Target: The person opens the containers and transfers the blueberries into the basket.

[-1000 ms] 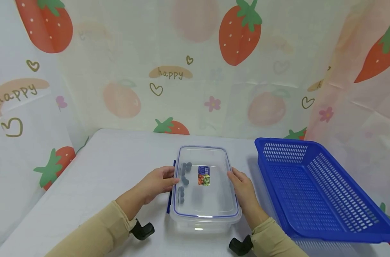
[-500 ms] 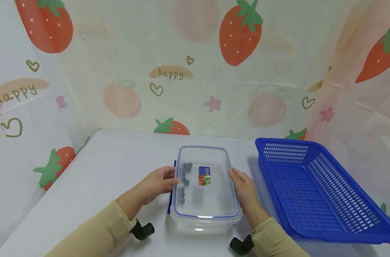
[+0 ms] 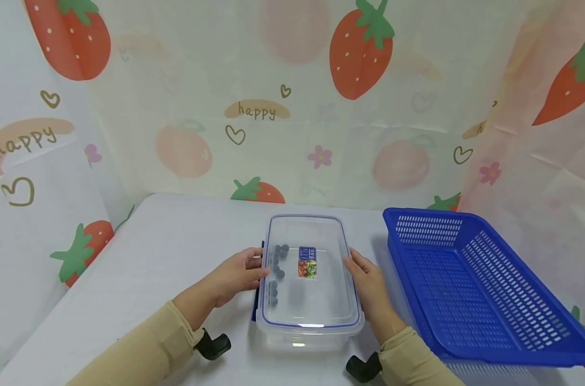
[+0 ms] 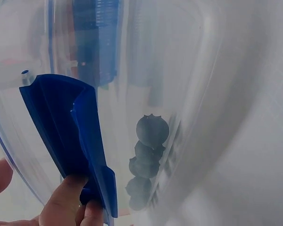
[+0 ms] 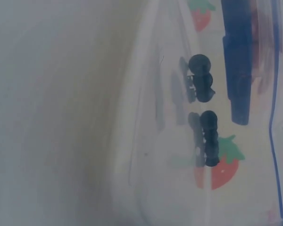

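A clear food container (image 3: 299, 342) with several blueberries (image 3: 276, 262) along its left side stands on the white table. Its clear lid (image 3: 312, 300), with a blue rim line and a colourful label (image 3: 307, 262), lies over the top. My left hand (image 3: 234, 276) holds the lid's left edge, thumb on the rim. In the left wrist view its fingers (image 4: 66, 200) touch a blue side latch (image 4: 70, 127), which stands away from the wall. My right hand (image 3: 369, 284) grips the lid's right edge, its fingers partly hidden. Only container and blueberries (image 5: 208, 136) show in the right wrist view.
A large blue slotted basket (image 3: 475, 300) stands to the right, close beside my right forearm. Black wrist mounts (image 3: 212, 346) hang under both sleeves. A strawberry-printed cloth (image 3: 297, 134) walls the back and sides of the white table (image 3: 191, 230).
The lid's far edge has risen slightly, and the label with it. My right fingers have moved up a little along with that edge. My left hand is almost still.
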The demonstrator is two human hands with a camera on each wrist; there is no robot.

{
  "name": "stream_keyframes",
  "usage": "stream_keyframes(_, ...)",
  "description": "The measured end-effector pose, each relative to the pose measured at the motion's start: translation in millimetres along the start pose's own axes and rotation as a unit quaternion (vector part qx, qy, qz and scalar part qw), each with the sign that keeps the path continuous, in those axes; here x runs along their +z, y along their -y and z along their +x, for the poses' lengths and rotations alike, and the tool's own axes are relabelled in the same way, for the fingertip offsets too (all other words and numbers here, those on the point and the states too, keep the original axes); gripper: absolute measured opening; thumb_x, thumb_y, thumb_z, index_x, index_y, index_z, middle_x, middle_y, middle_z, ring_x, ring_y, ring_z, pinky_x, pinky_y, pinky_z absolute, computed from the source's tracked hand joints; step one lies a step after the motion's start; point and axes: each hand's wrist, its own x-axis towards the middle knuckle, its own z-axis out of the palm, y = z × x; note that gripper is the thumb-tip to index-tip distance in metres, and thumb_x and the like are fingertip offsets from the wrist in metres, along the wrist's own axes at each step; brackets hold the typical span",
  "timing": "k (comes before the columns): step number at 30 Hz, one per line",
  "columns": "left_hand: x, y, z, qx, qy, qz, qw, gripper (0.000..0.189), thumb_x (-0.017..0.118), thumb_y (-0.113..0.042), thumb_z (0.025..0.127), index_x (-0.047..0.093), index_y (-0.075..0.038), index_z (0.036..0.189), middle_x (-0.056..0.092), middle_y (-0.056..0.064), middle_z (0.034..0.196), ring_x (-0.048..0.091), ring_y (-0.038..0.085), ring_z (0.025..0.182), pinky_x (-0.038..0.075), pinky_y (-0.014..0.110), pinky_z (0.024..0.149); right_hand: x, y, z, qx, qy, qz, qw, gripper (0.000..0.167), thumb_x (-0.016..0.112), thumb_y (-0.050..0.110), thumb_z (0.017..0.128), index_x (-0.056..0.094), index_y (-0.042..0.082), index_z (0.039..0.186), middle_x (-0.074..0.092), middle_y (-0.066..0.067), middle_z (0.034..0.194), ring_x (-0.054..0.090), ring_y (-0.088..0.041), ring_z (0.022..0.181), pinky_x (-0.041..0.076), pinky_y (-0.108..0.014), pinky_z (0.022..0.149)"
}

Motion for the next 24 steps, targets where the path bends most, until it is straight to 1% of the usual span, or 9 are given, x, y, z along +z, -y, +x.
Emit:
stream_keyframes(5,0.1,-2.1,0.5,-0.006,-0.011,0.025,0.9996,0.055,0.06,-0.015,0.088,0.037,-0.008,0.138,0.049,0.012,0.13,0.056,0.021,0.105,0.049,0.037,0.087,-1.4,3.9,0.1,0.005,0.015,0.011,0.9998,0.045,0.053,0.017,0.092,0.044,0.001,0.133,0.046,-0.016,0.134,0.053,-0.023,0.107,0.05,-0.028,0.078)
stream_keyframes(7,0.3,-3.0,0.1,-0.008,-0.022,0.04,0.9989,0.054,0.061,-0.016,0.088,0.039,-0.009,0.137,0.049,0.01,0.129,0.056,0.02,0.105,0.049,0.037,0.087,-1.4,6.9,-0.7,0.005,0.024,0.009,0.9997,0.045,0.051,0.013,0.092,0.042,-0.001,0.134,0.047,-0.02,0.131,0.055,-0.022,0.103,0.05,-0.028,0.076)
stream_keyframes(9,0.4,-3.2,-0.2,-0.008,-0.032,0.051,0.9982,0.053,0.062,-0.017,0.087,0.042,-0.01,0.135,0.05,0.008,0.128,0.056,0.019,0.103,0.05,0.035,0.086,-1.0,8.9,-0.6,0.001,0.026,0.0,0.9996,0.045,0.051,0.01,0.091,0.043,-0.003,0.133,0.05,-0.024,0.125,0.057,-0.018,0.095,0.05,-0.026,0.073)
stream_keyframes(11,0.8,-4.1,-1.0,-0.008,-0.042,0.061,0.9972,0.053,0.064,-0.017,0.086,0.044,-0.011,0.134,0.051,0.007,0.124,0.057,0.019,0.099,0.051,0.034,0.084,-0.9,10.6,-0.6,-0.006,0.03,-0.014,0.9994,0.044,0.052,0.007,0.09,0.043,-0.003,0.132,0.052,-0.025,0.119,0.057,-0.015,0.088,0.05,-0.025,0.071)
stream_keyframes(16,2.7,-8.0,-4.1,-0.003,-0.052,0.081,0.9954,0.058,0.067,-0.018,0.083,0.043,-0.013,0.135,0.052,0.01,0.108,0.059,0.019,0.087,0.053,0.034,0.079,-4.3,14.5,1.2,-0.043,0.028,-0.084,0.9951,0.044,0.057,0.005,0.087,0.047,-0.004,0.129,0.047,-0.018,0.113,0.049,-0.011,0.084,0.046,-0.022,0.07)
stream_keyframes(19,3.8,-10.1,-5.1,-0.004,-0.052,0.08,0.9954,0.06,0.067,-0.019,0.083,0.041,-0.013,0.137,0.051,0.011,0.105,0.06,0.019,0.083,0.053,0.033,0.077,-7.5,17.8,2.2,-0.05,0.024,-0.116,0.9917,0.045,0.058,0.006,0.087,0.047,-0.004,0.129,0.047,-0.017,0.11,0.046,-0.011,0.081,0.044,-0.022,0.069)
stream_keyframes(24,4.7,-11.8,-4.3,-0.001,-0.048,0.081,0.9955,0.062,0.067,-0.019,0.083,0.039,-0.014,0.138,0.05,0.011,0.105,0.059,0.018,0.082,0.054,0.032,0.077,-10.7,22.1,3.0,-0.045,0.03,-0.123,0.991,0.046,0.057,0.007,0.087,0.045,-0.002,0.131,0.048,-0.017,0.109,0.048,-0.009,0.079,0.045,-0.022,0.067)
